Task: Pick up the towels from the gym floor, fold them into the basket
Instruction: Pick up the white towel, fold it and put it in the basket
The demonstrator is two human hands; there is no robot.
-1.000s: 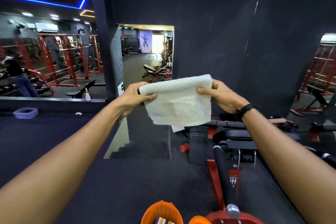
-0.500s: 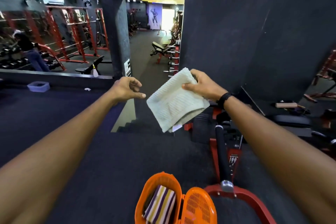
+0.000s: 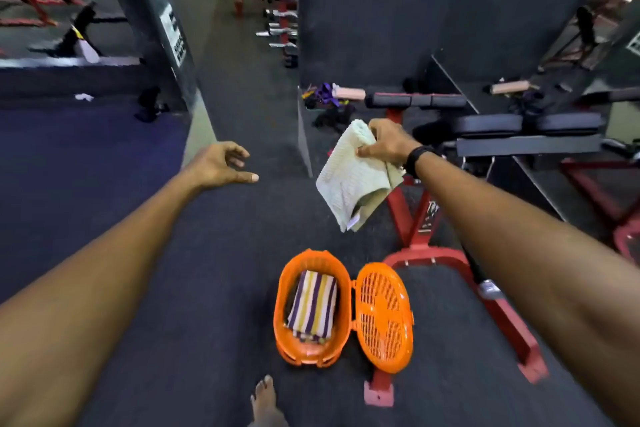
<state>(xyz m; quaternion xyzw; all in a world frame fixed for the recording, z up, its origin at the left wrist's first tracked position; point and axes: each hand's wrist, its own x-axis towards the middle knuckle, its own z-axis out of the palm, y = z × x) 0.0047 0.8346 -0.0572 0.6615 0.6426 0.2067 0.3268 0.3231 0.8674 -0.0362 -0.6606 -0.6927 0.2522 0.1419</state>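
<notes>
- The right hand (image 3: 388,146) is pinching the folded white towel (image 3: 353,180) in its grip, in the air above the orange basket (image 3: 280,308).
- The left hand (image 3: 221,163) is hanging empty, fingers loosely spread.
- A striped towel (image 3: 313,305) is lying inside the basket.

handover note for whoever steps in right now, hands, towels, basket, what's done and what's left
Left hand: open, holds nothing.
Right hand: grips the folded white towel in the air, above and beyond the basket.
Basket: on the floor, lid swung open to its right, a folded striped towel inside.
Done: striped towel in, white towel folded.
Left: lay the white towel in the basket. A small white item lies far left on the floor; too small to tell if it is a towel.
</notes>
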